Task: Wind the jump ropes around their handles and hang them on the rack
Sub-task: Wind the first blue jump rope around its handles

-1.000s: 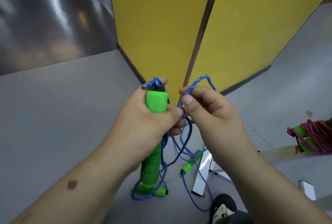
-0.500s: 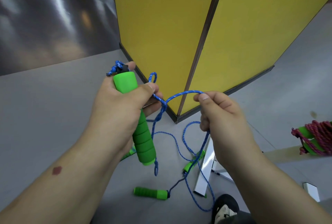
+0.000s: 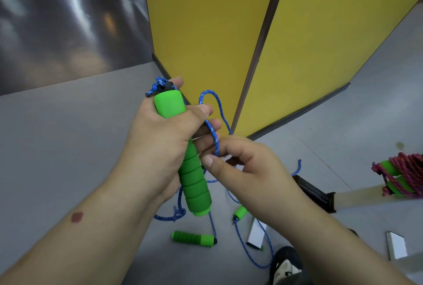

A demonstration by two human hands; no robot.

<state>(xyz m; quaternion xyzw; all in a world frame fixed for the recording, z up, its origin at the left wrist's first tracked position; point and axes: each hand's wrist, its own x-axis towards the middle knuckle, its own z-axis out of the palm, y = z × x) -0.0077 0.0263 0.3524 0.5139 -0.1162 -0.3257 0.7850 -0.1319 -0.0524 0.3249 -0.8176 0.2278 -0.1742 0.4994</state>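
left hand (image 3: 160, 138) grip: closed fist | right hand (image 3: 247, 170) grip: pinching

The green handle (image 3: 183, 145) looks like matt foam, ribbed along its lower half, with a dark hard cap (plastic, by the look) at the top. The blue rope (image 3: 214, 134) is braided cord, flecked white, rough-textured. The grey floor (image 3: 68, 129) is smooth and dull; further back it turns glossy. The yellow panels (image 3: 206, 28) are flat and satin-smooth.

No readable text (labels or signs) anywhere.
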